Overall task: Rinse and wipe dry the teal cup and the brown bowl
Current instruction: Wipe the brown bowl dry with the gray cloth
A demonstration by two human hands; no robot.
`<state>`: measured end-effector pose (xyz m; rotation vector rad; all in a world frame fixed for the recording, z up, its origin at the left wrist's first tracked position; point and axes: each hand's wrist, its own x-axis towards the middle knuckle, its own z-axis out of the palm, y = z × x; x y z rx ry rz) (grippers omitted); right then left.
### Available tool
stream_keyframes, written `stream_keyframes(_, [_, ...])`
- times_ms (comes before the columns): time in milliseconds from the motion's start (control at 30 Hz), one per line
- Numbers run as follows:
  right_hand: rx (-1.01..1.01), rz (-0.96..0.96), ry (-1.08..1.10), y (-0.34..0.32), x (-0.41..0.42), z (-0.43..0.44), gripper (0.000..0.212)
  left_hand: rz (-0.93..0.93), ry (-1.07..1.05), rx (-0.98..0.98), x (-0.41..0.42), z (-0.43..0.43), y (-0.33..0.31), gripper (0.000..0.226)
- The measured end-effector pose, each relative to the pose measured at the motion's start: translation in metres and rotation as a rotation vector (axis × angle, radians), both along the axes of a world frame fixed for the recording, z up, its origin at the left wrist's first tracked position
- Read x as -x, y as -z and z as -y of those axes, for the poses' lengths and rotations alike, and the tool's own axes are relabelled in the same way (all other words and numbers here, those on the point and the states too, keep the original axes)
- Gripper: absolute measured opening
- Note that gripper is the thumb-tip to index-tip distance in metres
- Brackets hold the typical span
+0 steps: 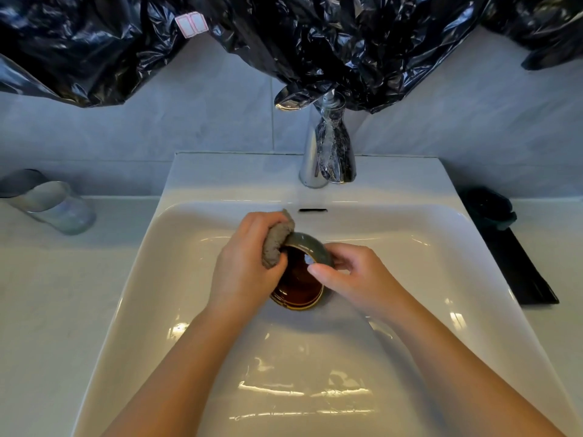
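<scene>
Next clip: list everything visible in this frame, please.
sink: one, white, centre, set in the counter
counter: one, white, both sides of the sink
tap: one, chrome, behind the sink, partly wrapped in clear film
plastic sheeting: black, hanging across the top
stickers: two, white with red edges, on the sheeting, upper left
glass: one, clear, left counter
tray: one, black, right counter
dark object: one, far end of the tray, kind unclear
bowl: one, brown, in the sink under the cup
cup: one, grey-teal, between both hands
cloth: one, grey, against the cup
hands: two; left hand grips the cloth, right hand holds the cup
</scene>
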<state>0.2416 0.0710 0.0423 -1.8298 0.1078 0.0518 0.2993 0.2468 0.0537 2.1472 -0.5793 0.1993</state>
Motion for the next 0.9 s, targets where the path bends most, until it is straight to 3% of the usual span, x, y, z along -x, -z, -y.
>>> stream_keyframes(100, [0.067,-0.044,-0.058,0.000,0.000,0.001,0.029,0.167,0.103,-0.167,0.000,-0.001,0.001,0.048])
stream_keyframes(167, [0.000,-0.063,-0.065,-0.002,-0.001,0.004,0.029,0.180,0.030,-0.102,0.003,0.001,0.001,0.047])
stream_keyframes(300, [-0.129,-0.044,-0.059,-0.001,-0.001,0.002,0.037,-0.211,-0.300,0.289,0.010,0.010,-0.002,0.046])
stream_keyframes(400, [-0.128,-0.009,-0.061,-0.001,-0.002,0.001,0.039,-0.382,-0.335,0.350,0.010,0.010,0.002,0.041])
stream_keyframes(567, [-0.185,-0.088,-0.166,-0.007,-0.001,0.020,0.049,-0.220,-0.015,0.124,0.007,0.001,-0.003,0.051])
stream_keyframes(700, [-0.014,-0.161,-0.265,-0.004,0.000,0.020,0.053,-0.030,0.175,-0.048,0.006,-0.001,-0.002,0.049])
stream_keyframes(800, [-0.028,-0.174,-0.245,-0.003,0.001,0.018,0.051,0.008,0.060,-0.032,0.008,0.003,0.001,0.049])
stream_keyframes(900, [-0.142,-0.136,-0.175,-0.004,0.000,0.020,0.052,-0.148,-0.212,0.182,0.010,0.006,-0.003,0.047])
